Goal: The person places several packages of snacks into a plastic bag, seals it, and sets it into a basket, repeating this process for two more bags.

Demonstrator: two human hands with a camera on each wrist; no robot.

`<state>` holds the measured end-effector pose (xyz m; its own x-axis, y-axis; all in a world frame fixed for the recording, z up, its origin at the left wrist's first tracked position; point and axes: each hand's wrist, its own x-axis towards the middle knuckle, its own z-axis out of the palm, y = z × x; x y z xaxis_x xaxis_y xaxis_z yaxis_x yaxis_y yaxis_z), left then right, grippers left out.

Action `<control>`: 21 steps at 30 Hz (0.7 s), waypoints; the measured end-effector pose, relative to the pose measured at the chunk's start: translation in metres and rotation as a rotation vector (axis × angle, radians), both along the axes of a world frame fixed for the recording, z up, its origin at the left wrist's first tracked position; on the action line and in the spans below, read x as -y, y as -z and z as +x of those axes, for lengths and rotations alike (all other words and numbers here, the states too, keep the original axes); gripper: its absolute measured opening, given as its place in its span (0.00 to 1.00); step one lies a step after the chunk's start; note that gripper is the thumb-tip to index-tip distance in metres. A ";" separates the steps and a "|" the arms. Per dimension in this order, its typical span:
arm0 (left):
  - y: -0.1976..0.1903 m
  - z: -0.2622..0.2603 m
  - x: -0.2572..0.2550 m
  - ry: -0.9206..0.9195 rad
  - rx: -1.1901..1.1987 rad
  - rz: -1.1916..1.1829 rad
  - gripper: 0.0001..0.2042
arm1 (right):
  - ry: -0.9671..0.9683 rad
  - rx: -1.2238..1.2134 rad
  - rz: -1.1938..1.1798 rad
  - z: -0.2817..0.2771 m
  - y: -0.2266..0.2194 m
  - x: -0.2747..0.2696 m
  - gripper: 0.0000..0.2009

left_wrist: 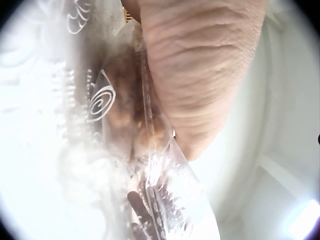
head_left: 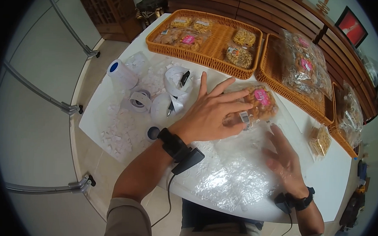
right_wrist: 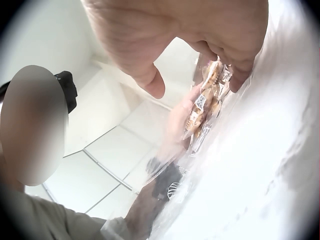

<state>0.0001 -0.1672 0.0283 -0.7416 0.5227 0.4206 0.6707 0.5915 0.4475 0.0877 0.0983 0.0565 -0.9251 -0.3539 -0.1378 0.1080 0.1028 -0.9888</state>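
Observation:
My left hand [head_left: 217,111] lies spread over a clear bag of brown snacks [head_left: 264,102] with a round pink label, its fingers extended across the near side of the bag. By the fingertips shows a small white barcode sticker [head_left: 244,117]. To the right, my right hand [head_left: 285,159] hovers over the clear plastic sheet [head_left: 228,175], blurred, with fingers loosely bent and thumb apart. In the right wrist view the snack bag [right_wrist: 202,107] appears beyond the right fingers, with the left hand [right_wrist: 179,112] behind it. Through clear plastic, the left wrist view shows the brown snacks [left_wrist: 122,100].
A wicker tray [head_left: 216,42] with several snack packs stands at the back; a second wicker tray [head_left: 292,100] holds a pile of bags. A small pack [head_left: 320,141] lies at right. Label rolls [head_left: 141,99], a white roll [head_left: 123,74] and paper scraps [head_left: 117,133] cover the left.

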 end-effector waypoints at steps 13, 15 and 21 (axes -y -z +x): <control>-0.007 0.007 -0.003 0.117 0.049 -0.085 0.26 | -0.641 -0.046 0.474 0.023 -0.086 -0.064 0.28; -0.008 0.007 -0.003 0.115 0.042 -0.089 0.26 | -0.725 -0.105 0.417 0.028 -0.102 -0.078 0.26; -0.009 0.006 -0.004 0.105 0.078 -0.039 0.29 | -0.372 -0.277 0.343 0.012 -0.146 -0.059 0.24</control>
